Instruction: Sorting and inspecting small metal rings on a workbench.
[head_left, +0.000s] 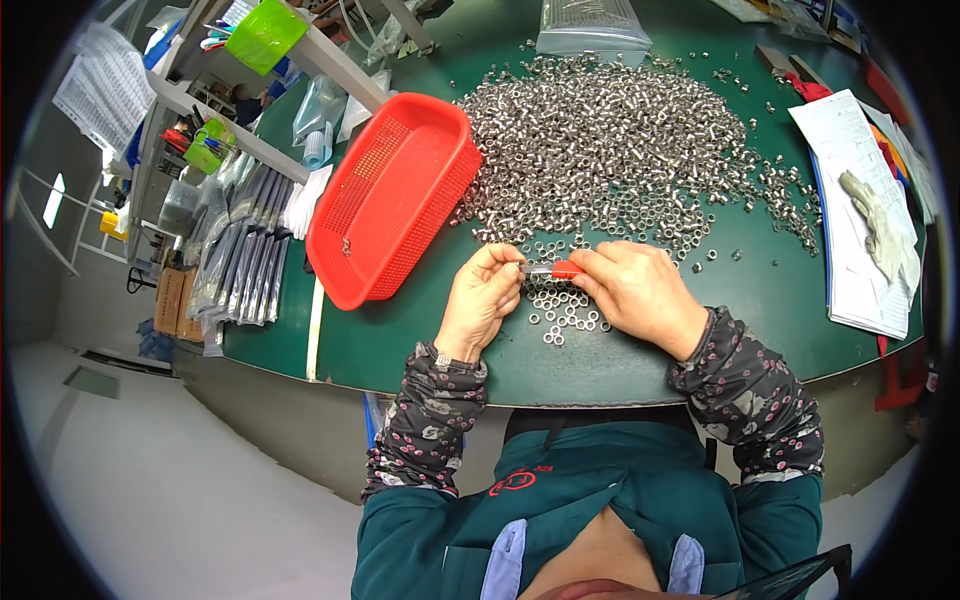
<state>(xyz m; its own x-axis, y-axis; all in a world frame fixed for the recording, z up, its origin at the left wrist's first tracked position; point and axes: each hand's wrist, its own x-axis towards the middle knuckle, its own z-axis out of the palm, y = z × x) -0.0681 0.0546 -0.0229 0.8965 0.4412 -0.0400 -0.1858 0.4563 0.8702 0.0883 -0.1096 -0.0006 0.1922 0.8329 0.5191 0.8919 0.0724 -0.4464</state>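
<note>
My left hand is closed in a pinch on a small metal part, mostly covered by the fingertips. My right hand grips a small red-handled tool. The tool's thin metal shaft points left and meets my left fingertips. Just below and between both hands, loose metal rings lie scattered on the green table. Beyond the hands spreads a large heap of short shiny metal rings.
A red perforated basket stands left of the heap, with a few small pieces inside. Papers and a pale glove lie at the right. A clear plastic bag is behind the heap. Plastic-wrapped packs sit far left.
</note>
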